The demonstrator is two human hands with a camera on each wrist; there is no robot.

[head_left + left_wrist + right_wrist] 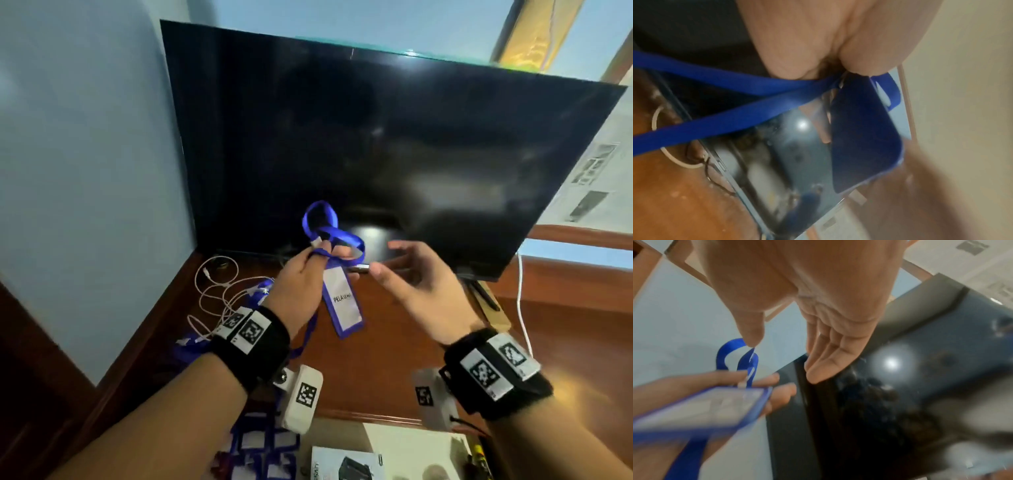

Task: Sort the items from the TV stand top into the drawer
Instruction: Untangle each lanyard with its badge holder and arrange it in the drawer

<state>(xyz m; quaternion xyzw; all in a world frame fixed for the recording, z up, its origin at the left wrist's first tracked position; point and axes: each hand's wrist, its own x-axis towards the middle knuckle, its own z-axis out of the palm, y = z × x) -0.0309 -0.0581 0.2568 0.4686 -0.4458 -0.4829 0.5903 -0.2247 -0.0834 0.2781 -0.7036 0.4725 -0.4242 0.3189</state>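
Reddish-brown wood forms the TV stand top [394, 359], set in a corner against a pale blue wall [85, 171]. A black television [376, 147], screen dark, stands at the rear of the stand. A white cable [219, 287] lies coiled at the rear left. More blue badge holders [260, 448] lie below the front edge.

My left hand [301, 277] pinches a blue lanyard [329, 233] near its clip, above the stand top and in front of the screen. The strap loops above my fingers. A blue-framed badge holder [342, 301] with a white card marked "PELAWAT" hangs below. My right hand [421, 284] is beside it, fingers straight and relaxed, holding nothing.
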